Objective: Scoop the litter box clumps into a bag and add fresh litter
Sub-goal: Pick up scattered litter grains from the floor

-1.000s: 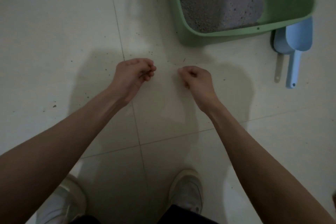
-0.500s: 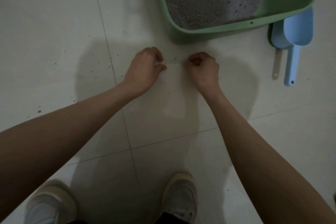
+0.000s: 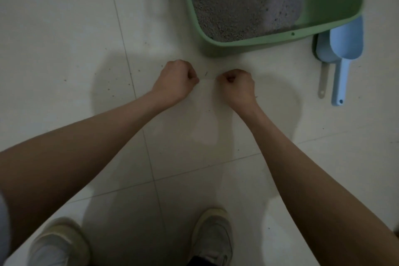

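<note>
A green litter box (image 3: 248, 44) stands on the tiled floor at the upper right, holding grey litter (image 3: 237, 0) piled toward its left side. Just in front of it, my left hand (image 3: 174, 80) and my right hand (image 3: 236, 86) are curled into fists a short gap apart. Each pinches the top edge of a thin, nearly clear plastic bag (image 3: 205, 119) that hangs between and below them, hard to make out. A blue scoop (image 3: 343, 49) lies on the floor right of the box, untouched.
A second scoop with a pale grey handle (image 3: 322, 81) lies partly under the blue one. Litter grains dot the white tiles (image 3: 112, 88) left of my hands. My two light shoes (image 3: 58, 244) (image 3: 212, 237) stand at the bottom.
Both hands moved forward toward the litter box and drew closer together. Their fingers curled tighter, and a faint bag edge now stretches between them.
</note>
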`<action>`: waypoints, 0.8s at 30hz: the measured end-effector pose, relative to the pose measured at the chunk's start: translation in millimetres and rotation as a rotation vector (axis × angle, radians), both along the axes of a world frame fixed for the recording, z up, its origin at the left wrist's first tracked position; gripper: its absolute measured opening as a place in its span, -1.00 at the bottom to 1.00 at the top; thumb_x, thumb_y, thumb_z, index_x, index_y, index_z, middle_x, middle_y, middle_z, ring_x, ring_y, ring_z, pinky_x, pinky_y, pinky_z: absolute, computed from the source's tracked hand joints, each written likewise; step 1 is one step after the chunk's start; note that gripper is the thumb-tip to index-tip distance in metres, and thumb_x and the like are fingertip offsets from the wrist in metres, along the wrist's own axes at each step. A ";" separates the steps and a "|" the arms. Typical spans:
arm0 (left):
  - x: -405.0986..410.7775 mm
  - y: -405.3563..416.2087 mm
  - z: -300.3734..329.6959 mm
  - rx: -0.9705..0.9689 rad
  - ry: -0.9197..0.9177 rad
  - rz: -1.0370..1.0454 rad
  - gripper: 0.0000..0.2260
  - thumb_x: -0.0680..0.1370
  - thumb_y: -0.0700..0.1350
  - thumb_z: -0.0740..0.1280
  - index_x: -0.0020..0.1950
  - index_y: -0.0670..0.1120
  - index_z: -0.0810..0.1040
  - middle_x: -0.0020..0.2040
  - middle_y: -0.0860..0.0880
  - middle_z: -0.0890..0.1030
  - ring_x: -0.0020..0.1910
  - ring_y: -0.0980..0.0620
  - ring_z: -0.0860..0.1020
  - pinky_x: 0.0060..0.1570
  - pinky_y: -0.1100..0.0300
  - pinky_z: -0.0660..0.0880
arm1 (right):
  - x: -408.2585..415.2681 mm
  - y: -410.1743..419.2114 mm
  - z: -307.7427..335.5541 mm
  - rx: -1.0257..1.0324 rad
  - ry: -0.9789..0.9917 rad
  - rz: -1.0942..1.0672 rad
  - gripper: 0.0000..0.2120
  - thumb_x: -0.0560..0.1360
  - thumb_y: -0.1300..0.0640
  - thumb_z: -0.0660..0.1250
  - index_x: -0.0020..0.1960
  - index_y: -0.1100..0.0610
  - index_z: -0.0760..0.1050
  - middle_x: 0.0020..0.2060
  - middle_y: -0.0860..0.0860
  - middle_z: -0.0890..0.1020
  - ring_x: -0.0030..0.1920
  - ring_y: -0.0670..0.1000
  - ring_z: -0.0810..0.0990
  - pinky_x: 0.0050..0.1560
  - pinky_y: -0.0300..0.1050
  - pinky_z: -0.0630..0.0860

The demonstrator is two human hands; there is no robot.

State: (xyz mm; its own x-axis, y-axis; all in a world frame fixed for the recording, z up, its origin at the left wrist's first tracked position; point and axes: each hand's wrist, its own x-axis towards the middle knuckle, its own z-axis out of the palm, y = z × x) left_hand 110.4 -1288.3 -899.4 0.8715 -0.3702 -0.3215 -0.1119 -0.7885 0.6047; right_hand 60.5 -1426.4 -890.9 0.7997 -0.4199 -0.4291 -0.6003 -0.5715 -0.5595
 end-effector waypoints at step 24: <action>24.3 270.6 249.2 -1.315 0.523 0.843 -0.74 0.60 -0.21 0.04 0.06 -0.28 0.49 0.01 -0.19 0.60 -0.01 -0.07 0.60 -0.02 0.19 0.58 | 100.8 239.0 242.0 1.386 -0.017 -0.222 -0.71 0.61 0.13 0.10 0.04 0.35 0.45 -0.05 0.20 0.57 -0.04 0.10 0.57 0.04 -0.14 0.51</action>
